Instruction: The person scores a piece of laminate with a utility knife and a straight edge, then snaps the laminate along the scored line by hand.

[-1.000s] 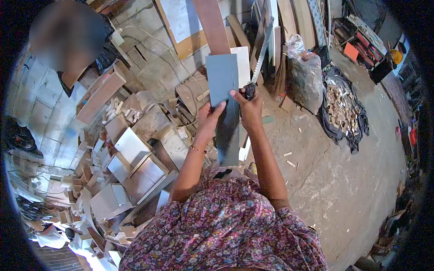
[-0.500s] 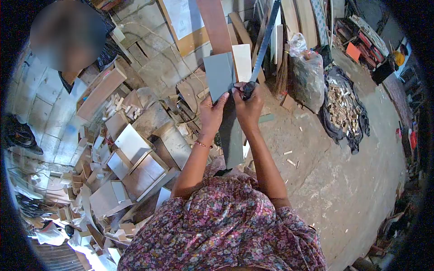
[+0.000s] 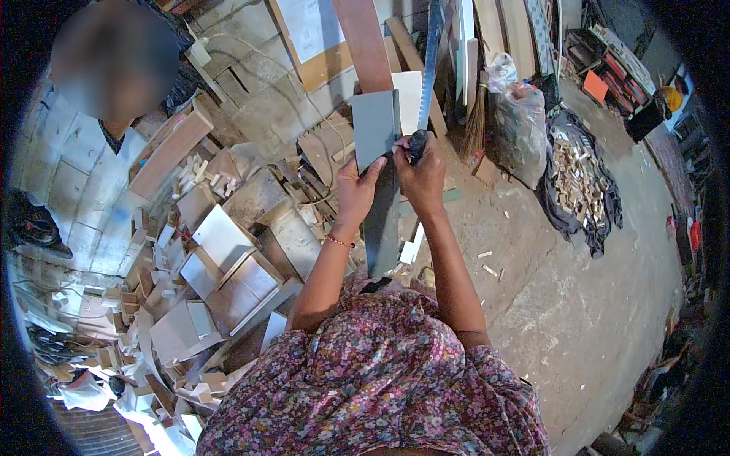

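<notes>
In the head view my left hand (image 3: 356,191) grips the edge of a grey board (image 3: 374,125), thumb on its face. My right hand (image 3: 422,176) is closed round the black handle (image 3: 417,144) of a long saw, whose toothed blade (image 3: 430,72) points up and away. The right fingertips also touch the board's right edge. Below the hands a long dark grey plank (image 3: 382,228) runs toward my lap. Behind the board are a brown plank (image 3: 363,42) and a white panel (image 3: 408,99).
Wood offcuts and white panels (image 3: 222,234) are heaped at the left. To the right stand a broom (image 3: 477,125) and a plastic sack (image 3: 519,129), beside a dark cloth (image 3: 563,216) heaped with small wood pieces. A person (image 3: 114,64) is at the upper left.
The grey board has shifted slightly right and turned more upright. The saw blade has swung more upright, and the lower end of the dark plank has moved left.
</notes>
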The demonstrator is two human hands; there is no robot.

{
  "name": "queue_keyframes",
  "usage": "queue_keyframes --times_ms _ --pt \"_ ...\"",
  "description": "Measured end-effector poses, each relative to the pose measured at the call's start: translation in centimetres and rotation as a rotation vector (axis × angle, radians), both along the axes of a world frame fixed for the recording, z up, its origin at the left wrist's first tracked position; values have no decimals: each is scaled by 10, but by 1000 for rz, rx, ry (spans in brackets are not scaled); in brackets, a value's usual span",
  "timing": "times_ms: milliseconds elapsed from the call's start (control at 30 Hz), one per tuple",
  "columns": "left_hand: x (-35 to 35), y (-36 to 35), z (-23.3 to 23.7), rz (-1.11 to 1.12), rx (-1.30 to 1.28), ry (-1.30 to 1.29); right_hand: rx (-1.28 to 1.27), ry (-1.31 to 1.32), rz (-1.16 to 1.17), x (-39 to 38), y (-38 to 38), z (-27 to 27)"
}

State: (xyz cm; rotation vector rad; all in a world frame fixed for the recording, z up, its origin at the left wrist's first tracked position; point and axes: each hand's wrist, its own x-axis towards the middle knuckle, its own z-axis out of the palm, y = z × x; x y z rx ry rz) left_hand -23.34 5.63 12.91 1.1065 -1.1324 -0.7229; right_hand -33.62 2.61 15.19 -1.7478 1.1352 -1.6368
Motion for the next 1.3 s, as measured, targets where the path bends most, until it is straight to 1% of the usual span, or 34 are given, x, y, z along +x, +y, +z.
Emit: queue_keyframes --times_ms 100,200,300,433,500,567,600,667,800,900,967,1100,1133,1200,1300 --pt "-1 1 1 9 2 -19 24 37 -54 0 -1 0" --pt "-3 2 2 39 -5 -43 50 95 -72 -1 -4 -1" --pt "-2 0 0 39 -3 -79 50 96 -75 -2 -1 2" --pt "0 -2 -4 28 -7 -51 53 52 -43 -2 1 6" --pt "0 -3 -5 28 -9 -54 7 108 -58 -2 0 5" --pt "-1 -4 -6 16 -12 59 18 117 -49 -2 1 6" --pt "-1 -3 -6 16 -12 59 29 127 -39 -2 1 6" --pt "-2 -1 -1 51 -20 -21 23 147 -48 -1 2 6" --pt "-1 -2 -3 33 -26 -20 23 211 -75 1 4 3" --pt "-1 -3 -4 30 -39 -4 36 229 -109 4 4 0" --pt "-3 -3 -4 5 -13 118 35 225 -98 5 3 -1" --pt "-2 -1 0 52 21 92 44 219 -89 6 5 0" --pt "-1 -2 -1 61 27 116 44 220 -87 6 5 0" --pt "2 -3 -4 73 33 142 32 170 -9 3 5 0" --pt "5 -4 -7 60 36 213 57 144 -31 4 4 0"
